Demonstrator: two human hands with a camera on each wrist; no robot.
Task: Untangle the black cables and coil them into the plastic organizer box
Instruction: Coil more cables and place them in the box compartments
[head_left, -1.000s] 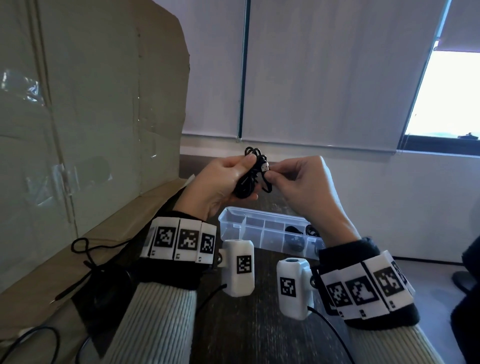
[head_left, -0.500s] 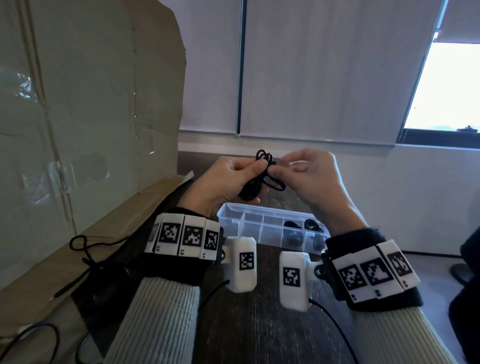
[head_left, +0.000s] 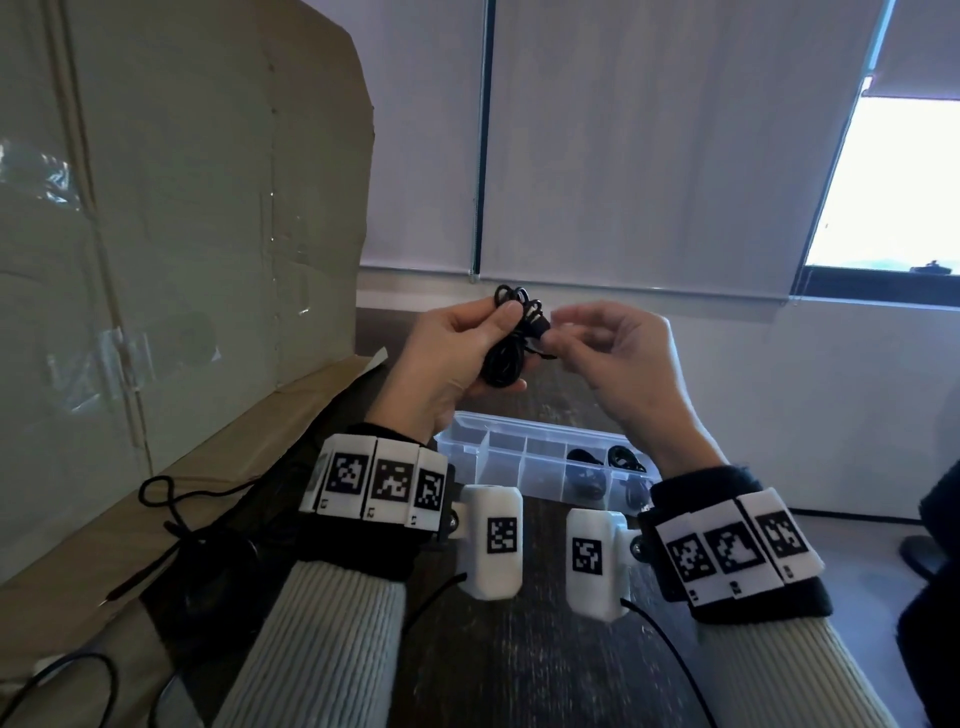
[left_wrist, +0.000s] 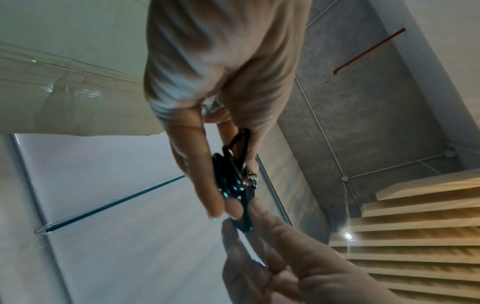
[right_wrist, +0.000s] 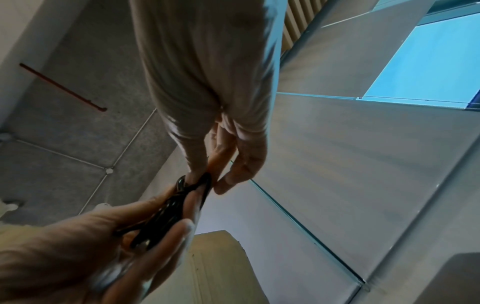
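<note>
I hold a small coiled bundle of black cable (head_left: 506, 340) in the air above the organizer box. My left hand (head_left: 467, 343) grips the bundle between thumb and fingers; the bundle (left_wrist: 232, 174) shows dark and glossy with a metal plug tip. My right hand (head_left: 563, 338) pinches the cable's loose end at the bundle's right side, and the cable (right_wrist: 182, 197) runs between both hands. The clear plastic organizer box (head_left: 498, 460) lies on the dark table below, with coiled black cables (head_left: 597, 467) in its right compartments and bare left ones.
A large cardboard sheet (head_left: 182, 234) leans along the left. A loose black cable (head_left: 166, 514) trails over its lower flap and the dark table (head_left: 519, 665). A white wall with blinds and a window (head_left: 893, 187) stands behind.
Both hands stay raised over the box. The right hand's fingers have worked the cable end round the bundle and now pinch close against it; the bundle looks tighter.
</note>
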